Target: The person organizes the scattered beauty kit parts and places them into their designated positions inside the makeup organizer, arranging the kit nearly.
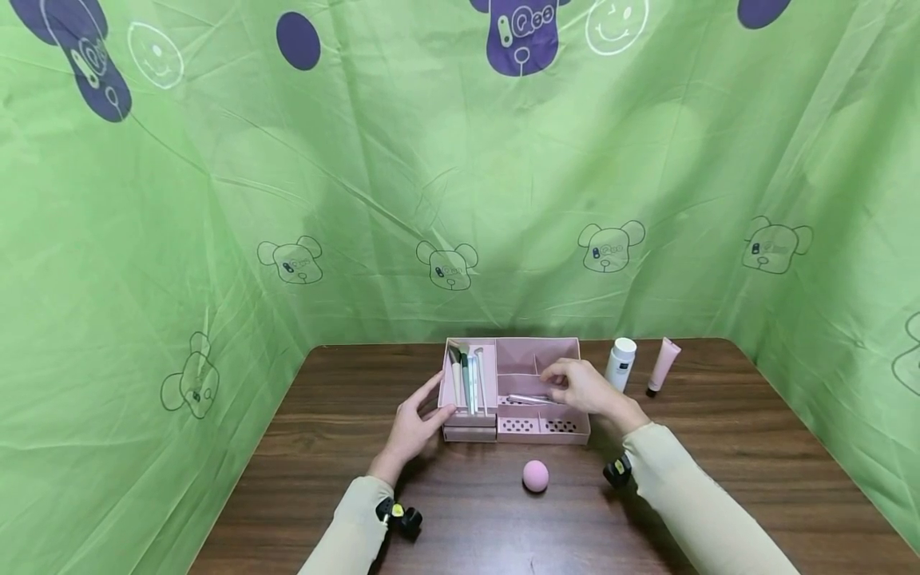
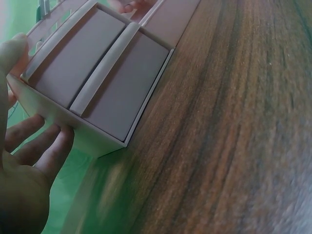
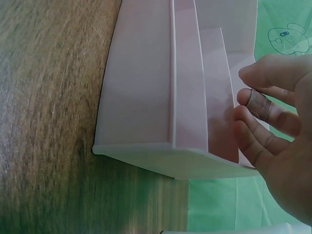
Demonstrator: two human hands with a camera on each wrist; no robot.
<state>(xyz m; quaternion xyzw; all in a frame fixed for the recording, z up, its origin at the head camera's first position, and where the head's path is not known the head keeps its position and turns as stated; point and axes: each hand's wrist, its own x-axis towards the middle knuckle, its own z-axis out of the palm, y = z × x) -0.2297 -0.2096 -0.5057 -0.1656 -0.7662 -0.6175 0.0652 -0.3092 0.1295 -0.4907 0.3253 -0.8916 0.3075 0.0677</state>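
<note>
A pink desk organizer (image 1: 542, 436) stands on the table. My left hand (image 1: 413, 431) holds its left front corner, thumb on the upper front edge and fingers against the side wall (image 2: 63, 114). Several makeup brushes (image 1: 470, 382) lie in the tray on top of its left part, above two drawers (image 2: 124, 80). My right hand (image 1: 580, 388) is over the middle compartment, fingers loosely bent; nothing shows between them in the right wrist view. A bandage (image 3: 259, 104) wraps one finger. Slim silvery pen-like sticks (image 1: 528, 398) lie in that compartment, just left of the right fingertips.
A pink ball (image 1: 535, 476) sits on the wooden table (image 1: 345, 391) in front of the organizer. To the right stand a white bottle (image 1: 620, 366) and a pink tube (image 1: 664, 366) with a dark cap. Green printed cloth (image 1: 446, 192) hangs behind and at both sides.
</note>
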